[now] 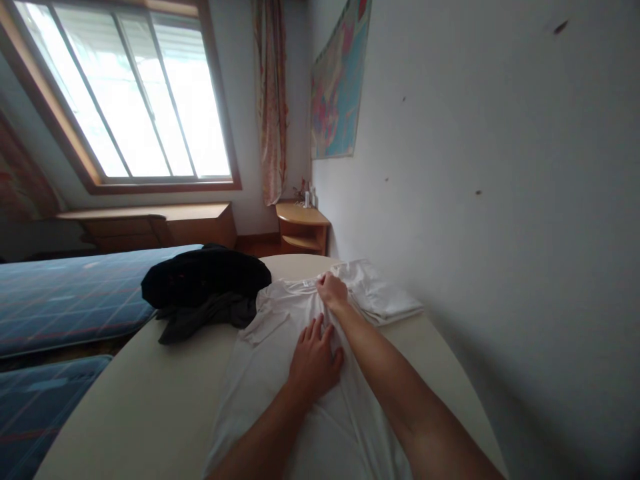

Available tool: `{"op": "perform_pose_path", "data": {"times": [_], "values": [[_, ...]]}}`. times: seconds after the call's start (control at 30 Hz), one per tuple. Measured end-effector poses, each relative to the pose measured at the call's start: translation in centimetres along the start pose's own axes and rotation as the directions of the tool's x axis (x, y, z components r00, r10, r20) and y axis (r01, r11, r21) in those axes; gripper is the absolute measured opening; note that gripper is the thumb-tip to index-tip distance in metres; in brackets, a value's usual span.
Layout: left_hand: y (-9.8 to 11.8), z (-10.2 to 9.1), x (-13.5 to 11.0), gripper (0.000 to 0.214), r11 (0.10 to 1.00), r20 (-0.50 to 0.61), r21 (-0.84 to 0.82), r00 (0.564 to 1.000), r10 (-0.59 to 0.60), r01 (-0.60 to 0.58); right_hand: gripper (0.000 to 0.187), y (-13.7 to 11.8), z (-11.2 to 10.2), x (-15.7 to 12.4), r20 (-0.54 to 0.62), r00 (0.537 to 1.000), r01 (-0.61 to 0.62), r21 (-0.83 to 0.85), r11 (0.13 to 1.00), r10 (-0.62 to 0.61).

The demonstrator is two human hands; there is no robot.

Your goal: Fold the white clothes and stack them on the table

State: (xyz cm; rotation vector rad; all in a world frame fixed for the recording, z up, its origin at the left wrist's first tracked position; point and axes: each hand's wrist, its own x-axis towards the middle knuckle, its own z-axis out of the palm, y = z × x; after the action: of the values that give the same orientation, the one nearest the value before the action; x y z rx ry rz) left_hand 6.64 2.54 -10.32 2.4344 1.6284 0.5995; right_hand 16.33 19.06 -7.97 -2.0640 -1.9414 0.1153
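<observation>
white cotton t-shirt [265,367] lies spread on cream surface [150,400]; left hand [314,363] pressed flat on it, fingers released; right hand [331,291] fingers pinch its collar; black clothes pile [205,280] just beside

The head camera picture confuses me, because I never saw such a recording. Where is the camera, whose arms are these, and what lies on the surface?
There is no machine here. A person wears one camera on the head; it looks forward and down, so both bare arms are that person's own. A white T-shirt lies spread on a pale rounded table. The left hand rests flat on its middle. The right hand grips the cloth at the collar. Right of the collar lies a folded white cloth; left of it, a heap of dark clothes. Further left is a blue bed.
</observation>
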Motion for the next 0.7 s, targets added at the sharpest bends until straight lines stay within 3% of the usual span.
{"op": "perform_pose_path", "data": {"times": [0.4,0.57,0.7], "values": [[0.1,0.2,0.2,0.057,0.998,0.004,-0.026,0.999,-0.052,0.052,0.050,0.8,2.2,-1.6,0.022,0.988,0.154,0.042,0.987,-0.155],[-1.7,-1.4,0.6,0.046,0.990,-0.030,0.049,0.991,-0.132,0.133,0.058,1.5,2.3,-1.8,0.051,0.982,0.180,0.049,0.982,-0.183],[-3.4,-1.8,-0.4,0.050,0.969,-0.072,0.125,0.976,-0.207,0.215,0.061,1.8,2.1,-2.1,0.057,0.981,0.185,0.044,0.982,-0.187]]}}
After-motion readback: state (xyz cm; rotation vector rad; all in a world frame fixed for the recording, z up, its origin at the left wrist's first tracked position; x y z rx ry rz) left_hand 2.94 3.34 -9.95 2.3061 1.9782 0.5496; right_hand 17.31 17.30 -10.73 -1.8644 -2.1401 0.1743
